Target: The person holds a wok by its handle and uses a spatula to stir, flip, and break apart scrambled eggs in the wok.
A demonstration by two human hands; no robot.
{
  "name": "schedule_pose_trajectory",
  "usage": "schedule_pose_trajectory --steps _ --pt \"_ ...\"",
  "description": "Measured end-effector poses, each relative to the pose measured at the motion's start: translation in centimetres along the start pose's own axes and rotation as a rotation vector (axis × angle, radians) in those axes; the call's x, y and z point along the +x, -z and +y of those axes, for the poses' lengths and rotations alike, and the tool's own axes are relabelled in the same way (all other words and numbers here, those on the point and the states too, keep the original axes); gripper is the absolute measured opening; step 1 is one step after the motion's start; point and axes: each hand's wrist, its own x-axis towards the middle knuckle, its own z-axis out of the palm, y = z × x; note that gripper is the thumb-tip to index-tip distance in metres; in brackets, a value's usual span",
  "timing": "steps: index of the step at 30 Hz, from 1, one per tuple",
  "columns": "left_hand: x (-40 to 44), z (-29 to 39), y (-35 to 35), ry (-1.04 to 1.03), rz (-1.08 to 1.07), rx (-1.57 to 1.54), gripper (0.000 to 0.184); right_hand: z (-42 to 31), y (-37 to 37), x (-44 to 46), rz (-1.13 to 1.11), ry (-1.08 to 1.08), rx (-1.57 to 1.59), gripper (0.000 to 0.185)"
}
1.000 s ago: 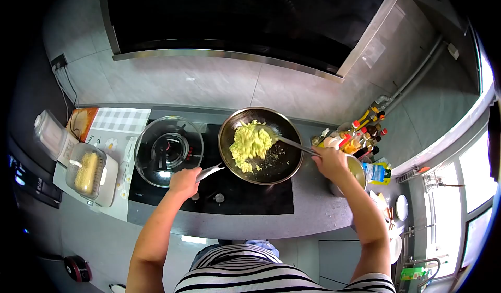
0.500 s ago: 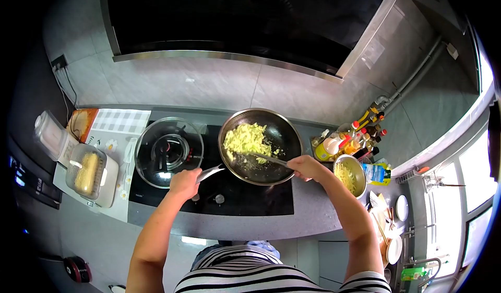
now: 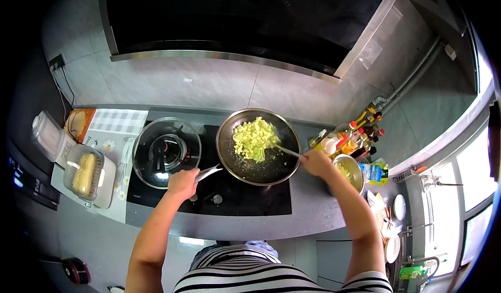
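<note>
A dark frying pan [image 3: 261,175] sits on the right side of the black cooktop [image 3: 250,204]. My left hand [image 3: 182,184] is closed round the pan's metal handle [image 3: 209,173]. In the pan lies a heap of chopped yellow-green food [image 3: 254,137], which looks like scrambled egg with shreds of something pale green. My right hand [image 3: 316,163] grips a spatula [image 3: 290,151] by its handle. The spatula's head is at the right edge of the heap, partly hidden by food and blurred.
A glass lid [image 3: 142,160] covers the left burner. Sauce bottles [image 3: 360,136] cluster at the right, beside a metal bowl [image 3: 356,172] of pale shreds. A lidded container with corn-like food [image 3: 86,173] stands far left. Dishes [image 3: 392,248] lie near the sink.
The spatula has swung right and slightly up, with my right hand moving right. The food heap has shifted right and bunched toward the pan's middle. My left hand stays on the handle.
</note>
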Motion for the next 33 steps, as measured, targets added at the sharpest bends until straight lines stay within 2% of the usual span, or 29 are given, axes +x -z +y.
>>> schedule_pose_trajectory --steps 2,5,9,10,13,16,20,23,26,29,30,33 --pt "0.1 0.0 0.2 0.005 0.0 0.01 0.03 -1.7 -1.6 -0.7 0.116 0.077 0.037 0.033" --pt "-0.1 0.3 0.5 0.024 -0.015 0.016 0.03 -1.4 0.4 -3.5 0.194 0.102 0.037 0.031" --pt "0.0 0.2 0.5 0.012 -0.016 0.006 0.03 0.2 2.8 -3.6 0.204 -0.042 -0.149 0.031" --pt "0.0 0.1 0.4 0.006 -0.013 0.006 0.03 0.6 2.9 -2.4 0.14 -0.085 -0.176 0.03" --pt "0.0 0.0 0.4 -0.012 0.01 -0.001 0.029 -1.1 3.0 0.1 0.149 -0.077 -0.122 0.029" --pt "0.1 -0.1 0.0 -0.005 0.029 0.004 0.027 -2.4 1.3 2.9 0.206 0.167 0.12 0.028" --pt "0.1 -0.3 -0.4 -0.009 0.033 0.005 0.026 -4.6 2.9 2.1 0.26 0.296 0.08 0.033" --pt "0.2 -0.1 -0.1 0.002 0.012 0.002 0.026 -4.1 2.9 1.5 0.374 0.61 -0.007 0.04" --pt "0.1 -0.2 -0.1 -0.003 0.008 0.005 0.026 -3.6 2.9 -0.5 0.333 0.623 -0.103 0.049" --pt "0.2 0.0 0.0 0.001 0.007 0.018 0.027 -1.9 3.6 -3.9 0.462 0.653 -0.19 0.047" --pt "0.0 0.2 0.2 0.007 0.006 0.024 0.027 -1.7 4.2 -5.3 0.502 0.632 -0.205 0.046" --pt "0.1 0.1 0.1 0.008 -0.001 0.031 0.027 -2.4 6.5 -10.6 0.406 0.415 -0.355 0.046"
